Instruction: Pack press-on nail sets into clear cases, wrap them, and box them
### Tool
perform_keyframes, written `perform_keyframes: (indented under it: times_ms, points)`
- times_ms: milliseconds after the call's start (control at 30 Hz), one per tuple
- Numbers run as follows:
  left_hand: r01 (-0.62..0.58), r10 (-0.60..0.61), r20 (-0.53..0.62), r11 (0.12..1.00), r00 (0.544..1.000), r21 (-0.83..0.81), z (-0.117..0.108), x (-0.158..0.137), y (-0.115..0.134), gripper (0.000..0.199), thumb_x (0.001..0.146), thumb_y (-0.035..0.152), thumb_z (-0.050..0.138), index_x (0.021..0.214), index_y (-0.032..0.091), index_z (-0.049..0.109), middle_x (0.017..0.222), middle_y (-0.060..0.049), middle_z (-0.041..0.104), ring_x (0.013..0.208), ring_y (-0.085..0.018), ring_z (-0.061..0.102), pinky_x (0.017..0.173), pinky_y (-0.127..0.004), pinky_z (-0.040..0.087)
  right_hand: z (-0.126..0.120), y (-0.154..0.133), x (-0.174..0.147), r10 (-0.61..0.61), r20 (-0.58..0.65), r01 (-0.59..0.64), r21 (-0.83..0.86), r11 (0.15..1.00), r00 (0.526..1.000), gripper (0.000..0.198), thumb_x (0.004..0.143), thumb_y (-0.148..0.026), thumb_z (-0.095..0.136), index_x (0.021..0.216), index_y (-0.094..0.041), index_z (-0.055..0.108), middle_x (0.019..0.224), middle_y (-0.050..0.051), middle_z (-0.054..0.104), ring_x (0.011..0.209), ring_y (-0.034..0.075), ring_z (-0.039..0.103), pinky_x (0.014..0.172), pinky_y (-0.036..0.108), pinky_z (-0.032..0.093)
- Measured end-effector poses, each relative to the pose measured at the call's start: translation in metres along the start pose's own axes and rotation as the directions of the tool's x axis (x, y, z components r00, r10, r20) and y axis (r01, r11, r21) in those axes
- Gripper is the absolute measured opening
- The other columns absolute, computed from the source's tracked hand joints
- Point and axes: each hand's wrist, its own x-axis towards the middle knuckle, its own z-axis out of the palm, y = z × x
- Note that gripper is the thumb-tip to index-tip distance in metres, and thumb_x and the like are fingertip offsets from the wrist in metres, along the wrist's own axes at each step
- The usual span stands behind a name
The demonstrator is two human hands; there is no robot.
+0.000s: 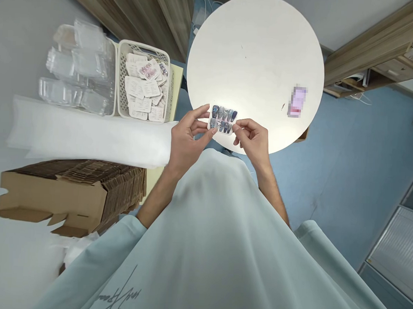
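A small white card of press-on nails [225, 114] is held up over the near edge of the round white table. Its nails are dark blue, glittery silver and pale blue, set in two rows. My left hand [188, 137] grips the card's left side, thumb at the lower edge and fingers at the upper left. At the lower right corner, the thumb and index finger of my right hand [252, 140] pinch the card or one of its nails; which of these I cannot tell.
On the white table [257, 42] lies a blurred pinkish item [297, 101]. To the left stand a white basket [119, 76] of nail cards, clear plastic boxes [76, 60], white wrapping sheets [89, 137] and a stack of flattened cardboard boxes [55, 195].
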Motion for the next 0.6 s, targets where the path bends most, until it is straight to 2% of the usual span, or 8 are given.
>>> perform_keyframes:
  times_ms: [100, 267, 433, 600]
  points:
    - [0.021, -0.021, 0.009, 1.000, 1.000, -0.002, 0.003, 0.000, -0.002, 0.061, 0.101, 0.063, 0.092, 0.151, 0.031, 0.076, 0.133, -0.008, 0.084, 0.106, -0.022, 0.087, 0.101, -0.039, 0.075, -0.002, 0.005, 0.004, -0.030, 0.004, 0.030, -0.007, 1.000, 1.000, 0.060, 0.095, -0.085, 0.082, 0.100, -0.026, 0.078, 0.077, -0.004, 0.069, 0.063, 0.013, 0.067, 0.061, 0.029, 0.058]
    - [0.022, -0.022, -0.008, 0.999, 1.000, 0.031, 0.010, 0.001, 0.006, 0.047, 0.105, 0.066, 0.086, 0.130, 0.027, 0.081, 0.122, -0.008, 0.087, 0.112, -0.025, 0.086, 0.101, -0.042, 0.075, -0.010, 0.013, 0.010, -0.119, 0.030, 0.119, -0.013, 0.993, 0.992, 0.057, 0.099, -0.084, 0.079, 0.103, -0.027, 0.078, 0.101, 0.001, 0.077, 0.069, 0.012, 0.069, 0.061, 0.028, 0.059]
    - [-0.098, 0.102, -0.030, 0.988, 0.994, 0.118, 0.020, 0.005, 0.018, 0.028, 0.109, 0.054, 0.084, 0.114, 0.027, 0.083, 0.119, -0.006, 0.086, 0.121, -0.024, 0.084, 0.113, -0.045, 0.072, -0.025, 0.023, 0.014, -0.243, 0.087, 0.245, -0.004, 0.970, 0.966, 0.042, 0.109, -0.072, 0.075, 0.115, -0.031, 0.082, 0.121, 0.003, 0.078, 0.078, 0.012, 0.075, 0.067, 0.030, 0.066]
    - [-0.172, 0.182, -0.026, 0.963, 0.983, 0.209, 0.031, 0.008, 0.019, 0.012, 0.111, 0.038, 0.081, 0.106, 0.028, 0.083, 0.120, -0.004, 0.086, 0.124, -0.024, 0.083, 0.112, -0.045, 0.072, -0.040, 0.030, 0.020, -0.330, 0.107, 0.336, -0.043, 0.941, 0.938, 0.029, 0.113, -0.060, 0.075, 0.116, -0.032, 0.083, 0.132, 0.004, 0.079, 0.088, 0.015, 0.078, 0.073, 0.034, 0.071]
